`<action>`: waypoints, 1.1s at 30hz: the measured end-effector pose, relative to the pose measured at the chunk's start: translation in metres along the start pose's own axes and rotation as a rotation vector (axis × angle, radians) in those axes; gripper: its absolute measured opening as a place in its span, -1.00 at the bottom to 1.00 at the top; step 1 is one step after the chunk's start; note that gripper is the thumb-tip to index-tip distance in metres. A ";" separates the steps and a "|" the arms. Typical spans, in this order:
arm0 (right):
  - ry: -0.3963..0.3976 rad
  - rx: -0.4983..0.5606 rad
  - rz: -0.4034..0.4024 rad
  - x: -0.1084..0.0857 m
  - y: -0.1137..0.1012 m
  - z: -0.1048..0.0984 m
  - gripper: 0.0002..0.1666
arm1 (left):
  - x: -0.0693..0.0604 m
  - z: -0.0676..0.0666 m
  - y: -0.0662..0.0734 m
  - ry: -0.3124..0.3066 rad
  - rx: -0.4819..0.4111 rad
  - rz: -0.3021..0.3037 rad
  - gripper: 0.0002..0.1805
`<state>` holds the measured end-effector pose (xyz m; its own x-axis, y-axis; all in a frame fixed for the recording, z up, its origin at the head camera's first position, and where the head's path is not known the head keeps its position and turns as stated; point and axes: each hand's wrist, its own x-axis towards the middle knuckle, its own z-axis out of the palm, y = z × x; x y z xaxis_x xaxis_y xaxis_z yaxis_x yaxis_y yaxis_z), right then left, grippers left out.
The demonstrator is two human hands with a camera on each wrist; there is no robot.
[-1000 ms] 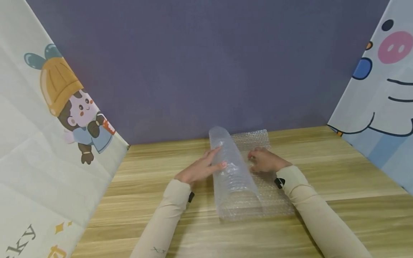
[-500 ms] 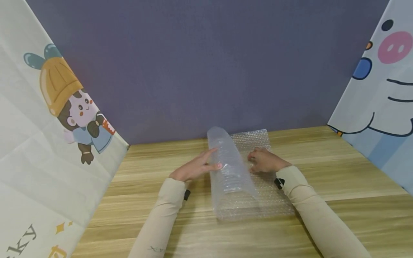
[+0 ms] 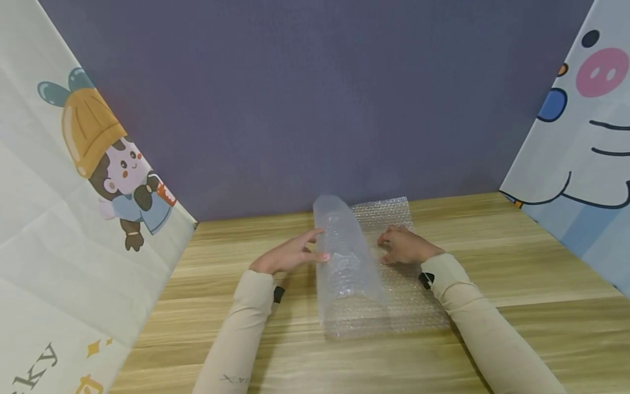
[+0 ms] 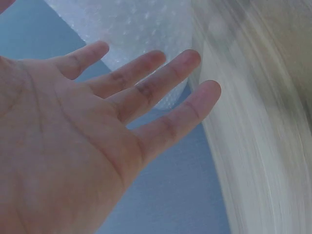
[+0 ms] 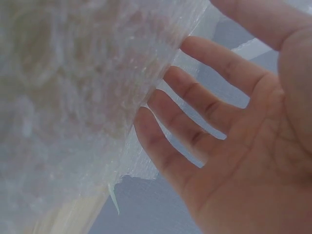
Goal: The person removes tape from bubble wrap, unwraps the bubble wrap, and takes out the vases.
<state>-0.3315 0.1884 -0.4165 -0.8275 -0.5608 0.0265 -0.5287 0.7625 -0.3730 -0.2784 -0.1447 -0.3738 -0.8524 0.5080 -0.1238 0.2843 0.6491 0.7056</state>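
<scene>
On the counter (image 3: 492, 257), a curled fold of bubble wrap (image 3: 349, 260) runs front to back just right of the nearer, wide-spread left grip (image 3: 290, 254); the loose-fingered right grip (image 3: 406, 246) touches the flat sheet (image 3: 413, 301)

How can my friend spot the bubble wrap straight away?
Below the big dark wall is a wood-look table. Across its middle lies the bubble wrap. It's the clear, bumpy sheet, curled over on its left side, unlike the solid table.
</scene>
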 end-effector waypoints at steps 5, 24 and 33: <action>-0.015 0.005 0.022 0.000 0.001 0.001 -0.44 | -0.003 -0.003 0.000 -0.007 -0.011 -0.024 -0.05; -0.025 0.015 0.032 0.001 0.002 0.001 -0.44 | 0.000 0.002 0.023 0.123 0.152 0.065 0.00; -0.016 0.006 0.021 0.001 0.002 0.001 -0.45 | 0.000 0.020 0.054 0.156 0.345 0.167 -0.06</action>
<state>-0.3332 0.1891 -0.4176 -0.8352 -0.5499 0.0037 -0.5101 0.7723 -0.3786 -0.2545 -0.0981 -0.3503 -0.8309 0.5477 0.0986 0.5322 0.7303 0.4282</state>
